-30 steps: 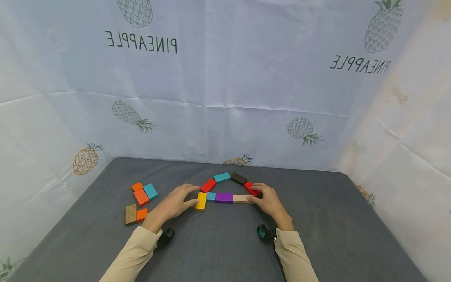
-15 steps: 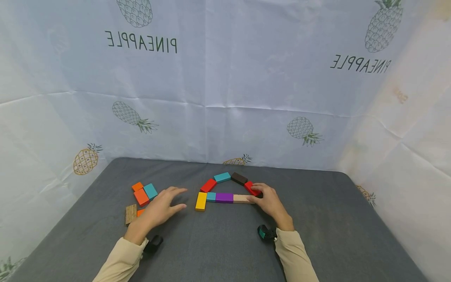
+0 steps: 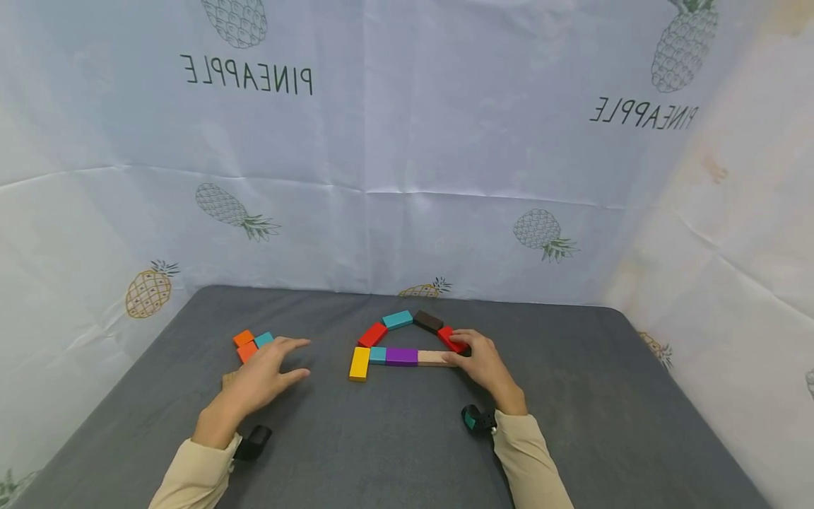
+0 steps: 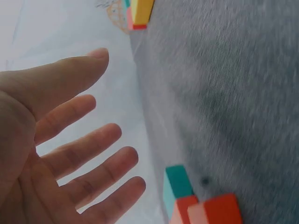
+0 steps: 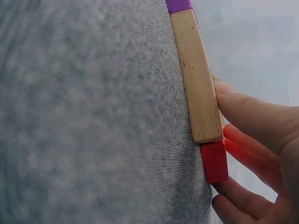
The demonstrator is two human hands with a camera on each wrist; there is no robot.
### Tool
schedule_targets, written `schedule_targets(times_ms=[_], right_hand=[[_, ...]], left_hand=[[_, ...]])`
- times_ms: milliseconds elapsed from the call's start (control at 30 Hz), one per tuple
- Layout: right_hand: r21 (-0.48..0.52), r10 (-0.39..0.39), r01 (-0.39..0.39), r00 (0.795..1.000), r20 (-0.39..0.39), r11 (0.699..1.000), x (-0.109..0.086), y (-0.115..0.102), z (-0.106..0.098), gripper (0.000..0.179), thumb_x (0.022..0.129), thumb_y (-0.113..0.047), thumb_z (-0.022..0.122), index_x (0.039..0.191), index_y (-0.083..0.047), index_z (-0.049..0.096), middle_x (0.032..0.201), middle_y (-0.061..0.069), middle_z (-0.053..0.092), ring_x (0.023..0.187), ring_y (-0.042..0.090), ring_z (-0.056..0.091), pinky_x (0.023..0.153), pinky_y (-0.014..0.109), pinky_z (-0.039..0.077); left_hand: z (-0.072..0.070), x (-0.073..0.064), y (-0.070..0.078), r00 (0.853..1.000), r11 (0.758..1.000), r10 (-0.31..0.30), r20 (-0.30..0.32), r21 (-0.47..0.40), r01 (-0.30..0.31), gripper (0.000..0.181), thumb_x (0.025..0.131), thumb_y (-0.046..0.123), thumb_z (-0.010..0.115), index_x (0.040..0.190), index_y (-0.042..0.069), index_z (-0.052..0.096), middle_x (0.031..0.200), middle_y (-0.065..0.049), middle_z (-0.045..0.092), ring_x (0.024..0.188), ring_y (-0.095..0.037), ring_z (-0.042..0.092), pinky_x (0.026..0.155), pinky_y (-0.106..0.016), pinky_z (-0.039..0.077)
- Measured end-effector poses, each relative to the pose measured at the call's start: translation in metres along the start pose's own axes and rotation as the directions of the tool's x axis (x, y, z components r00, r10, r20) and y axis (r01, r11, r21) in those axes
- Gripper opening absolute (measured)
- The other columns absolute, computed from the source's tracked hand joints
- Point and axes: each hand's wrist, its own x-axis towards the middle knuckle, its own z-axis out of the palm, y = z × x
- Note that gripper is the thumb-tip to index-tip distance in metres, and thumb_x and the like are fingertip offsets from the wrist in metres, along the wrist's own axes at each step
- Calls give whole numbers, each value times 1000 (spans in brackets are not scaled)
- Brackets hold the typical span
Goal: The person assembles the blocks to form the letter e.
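Observation:
My left hand is over the left side of the table, fingers spread and holding nothing. Partly hidden behind it are a small orange block, a red-orange block, a teal block and a brown wooden block. My right hand is at the right end of a block outline, its thumb on the light wood block and its fingers curled around the red block. The purple block, a short teal block and the yellow block continue the row leftward.
Behind the row, a red block, a teal block and a dark brown block form an arch. Grey cloth covers the table. A white pineapple-print curtain hangs along its back and sides.
My left hand has moved away from the yellow block, leftward and toward me, and now covers more of the loose blocks. The right hand and the outline stay in place.

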Motion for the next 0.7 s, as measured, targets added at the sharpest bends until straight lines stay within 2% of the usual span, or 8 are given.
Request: schedule_targets(times_ms=[233, 400, 567, 700], right_hand=[[0, 5, -5, 1000, 4, 1000, 2, 0, 1, 47, 87, -25, 77, 127, -2, 66, 140, 16, 57, 134, 40, 48, 108, 57, 42], [-1, 1, -1, 1000, 4, 1000, 1, 0, 0, 47, 87, -24, 77, 127, -1, 67, 140, 16, 58, 134, 40, 49, 108, 57, 42], [1, 3, -3, 1000, 6, 1000, 1, 1, 1, 47, 88, -25, 76, 127, -1, 66, 141, 16, 57, 135, 40, 48, 108, 57, 42], [3, 5, -5, 1000, 7, 1000, 1, 1, 1, 47, 88, -25, 76, 127, -1, 66, 141, 16, 57, 135, 40, 48, 108, 57, 42]], left_hand=[[-14, -4, -11, 998, 999, -38, 46, -21, 39, 54, 90, 19, 73, 138, 2, 54, 142, -28, 51, 128, -50, 50, 95, -60, 49], [-22, -5, -18, 997, 999, -23, 70, -27, 25, 53, 88, 19, 75, 134, 0, 57, 142, -33, 48, 124, -51, 53, 92, -58, 50], [-27, -8, -25, 995, 998, -31, 96, -45, 35, 52, 87, 19, 76, 132, 0, 58, 134, -30, 55, 112, -44, 60, 86, -53, 53], [-30, -11, -31, 989, 996, -67, 129, -52, 74, 54, 87, 19, 77, 133, 0, 57, 128, -27, 60, 113, -44, 59, 88, -54, 53]])
